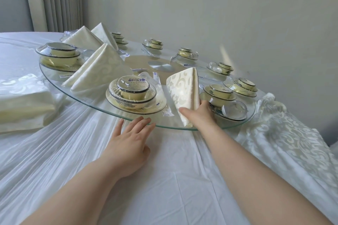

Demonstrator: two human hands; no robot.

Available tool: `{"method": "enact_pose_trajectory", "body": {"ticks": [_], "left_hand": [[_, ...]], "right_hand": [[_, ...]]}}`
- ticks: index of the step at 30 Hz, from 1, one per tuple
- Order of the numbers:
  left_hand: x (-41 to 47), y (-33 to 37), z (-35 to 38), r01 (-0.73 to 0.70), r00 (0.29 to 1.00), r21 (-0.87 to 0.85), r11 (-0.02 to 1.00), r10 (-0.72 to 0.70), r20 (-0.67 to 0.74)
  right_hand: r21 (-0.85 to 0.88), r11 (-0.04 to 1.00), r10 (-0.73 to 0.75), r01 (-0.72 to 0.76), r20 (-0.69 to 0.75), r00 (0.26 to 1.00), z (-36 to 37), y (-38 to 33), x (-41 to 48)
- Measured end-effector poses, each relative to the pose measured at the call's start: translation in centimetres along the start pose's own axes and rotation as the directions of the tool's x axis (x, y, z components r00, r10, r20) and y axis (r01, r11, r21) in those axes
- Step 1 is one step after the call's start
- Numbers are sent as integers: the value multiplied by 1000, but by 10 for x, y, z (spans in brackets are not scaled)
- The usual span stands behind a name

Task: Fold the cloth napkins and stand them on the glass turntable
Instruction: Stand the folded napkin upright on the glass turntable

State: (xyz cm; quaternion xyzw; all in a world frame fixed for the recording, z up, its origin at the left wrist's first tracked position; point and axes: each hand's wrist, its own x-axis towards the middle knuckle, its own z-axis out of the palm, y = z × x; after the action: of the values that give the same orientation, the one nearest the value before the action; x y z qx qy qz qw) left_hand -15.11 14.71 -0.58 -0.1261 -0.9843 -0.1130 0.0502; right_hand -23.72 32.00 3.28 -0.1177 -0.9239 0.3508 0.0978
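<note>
In the head view, the folded napkin [182, 93] is straight in front of my right hand [199, 115], on the near edge of the glass turntable [164, 123]. It stands between two wrapped bowl sets [133, 95]. Its long axis goes up and a little away from me, with the tip on top and the lower corner at the rim.

My right hand is the nearer one. It pinches the lower part of the napkin, thumb on the front and fingers behind. My left hand [128, 137] is flat with straight fingers. It holds nothing, and the fingertips touch the glass rim just to the left. I think the next move is to let go gently so the napkin stays upright.
</note>
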Motion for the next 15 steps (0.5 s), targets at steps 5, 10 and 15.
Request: {"method": "enact_pose_trajectory", "body": {"ticks": [5, 10, 15], "left_hand": [[0, 1, -1, 12, 1000, -5, 1000, -12, 6], [0, 0, -1, 13, 1000, -16, 1000, -13, 10], [0, 0, -1, 12, 1000, -33, 999, -12, 7]], "right_hand": [[-142, 990, -38, 25, -92, 995, 12, 4, -12], [-205, 978, -57, 29, -133, 990, 24, -6, -11], [-210, 978, -24, -5, -135, 991, 29, -10, -4]]}}
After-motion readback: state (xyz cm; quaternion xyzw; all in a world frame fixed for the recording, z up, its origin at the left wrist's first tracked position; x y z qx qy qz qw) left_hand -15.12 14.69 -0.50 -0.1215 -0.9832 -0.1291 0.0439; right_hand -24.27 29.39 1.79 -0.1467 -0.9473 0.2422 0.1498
